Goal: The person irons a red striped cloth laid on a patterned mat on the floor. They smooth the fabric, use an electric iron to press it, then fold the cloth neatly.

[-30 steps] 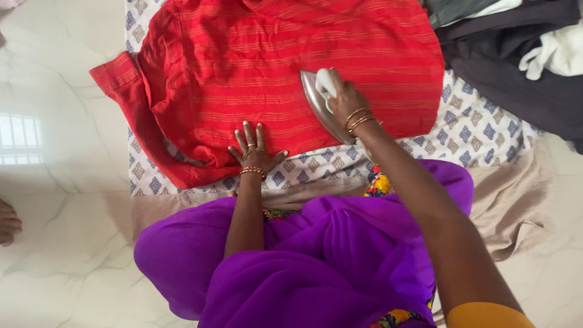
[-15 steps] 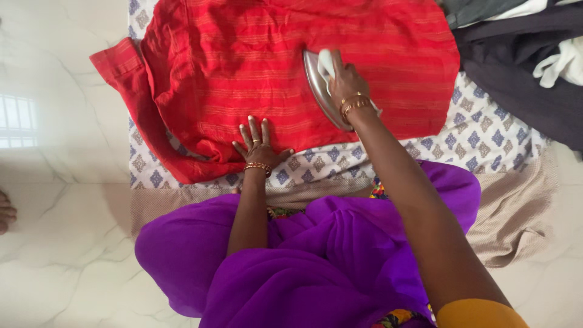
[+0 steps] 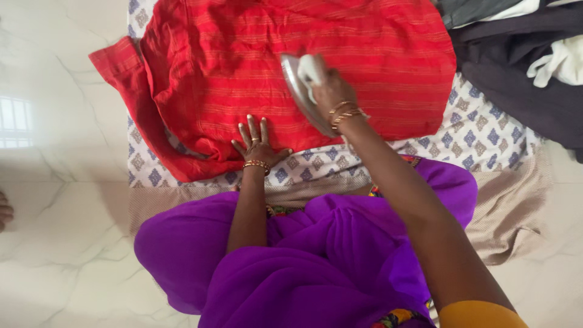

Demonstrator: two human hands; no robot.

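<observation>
My right hand (image 3: 331,91) grips the iron (image 3: 299,88) mid-way across the red shirt (image 3: 243,67); my left hand (image 3: 258,143) lies flat, fingers spread, pinning the hem. The left sleeve is rumpled.

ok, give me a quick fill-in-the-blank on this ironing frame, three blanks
1. The right hand grips the ____ by its white handle.
2. The left hand lies flat on the ____ garment's lower edge.
3. The patterned sheet lies under the garment, on the pale ____.

Missing words: iron; red; floor.
</observation>
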